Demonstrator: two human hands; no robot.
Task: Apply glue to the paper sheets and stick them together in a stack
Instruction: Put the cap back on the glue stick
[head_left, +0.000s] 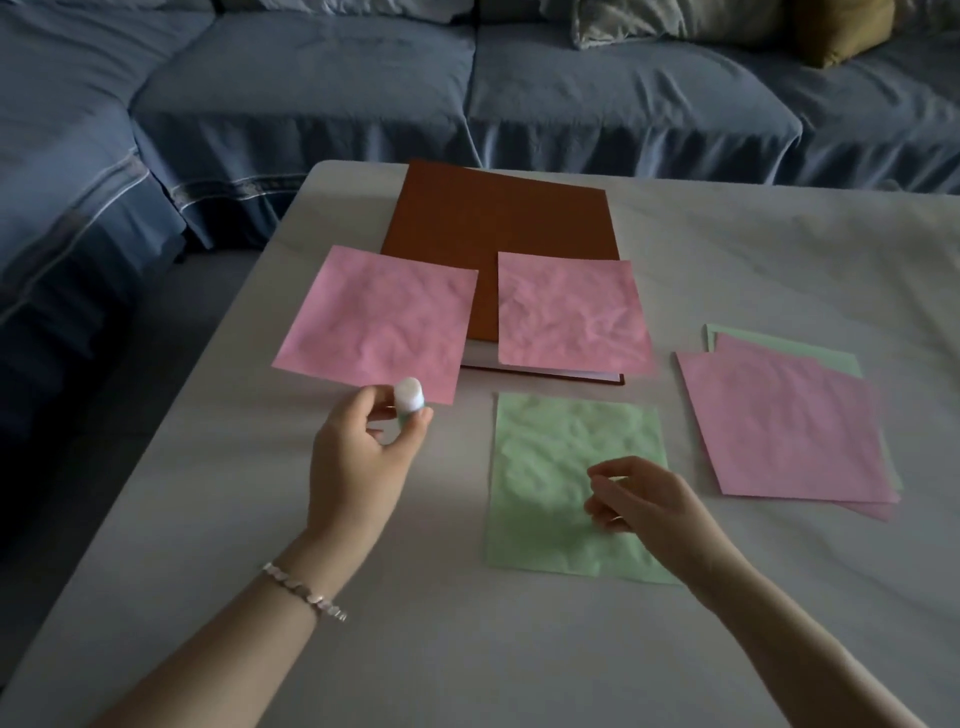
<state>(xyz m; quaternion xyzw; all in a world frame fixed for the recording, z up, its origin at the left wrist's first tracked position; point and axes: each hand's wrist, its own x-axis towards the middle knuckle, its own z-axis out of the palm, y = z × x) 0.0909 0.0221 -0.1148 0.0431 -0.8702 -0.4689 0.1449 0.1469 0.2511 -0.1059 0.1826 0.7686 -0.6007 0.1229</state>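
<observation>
Left hand (363, 452) pinches glue stick (409, 396), hiding its lower half.

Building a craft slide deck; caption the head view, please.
Left hand grips a glue stick while the right hand is poised over a crumpled green sheet.

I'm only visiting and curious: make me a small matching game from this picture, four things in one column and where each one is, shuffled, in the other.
1 glue stick
2 single green sheet
3 brown folder
4 mixed paper stack

A partly under two pink sheets
B right side of the table
C in the left hand
D beneath the right hand

Pairs: 1-C, 2-D, 3-A, 4-B
</observation>
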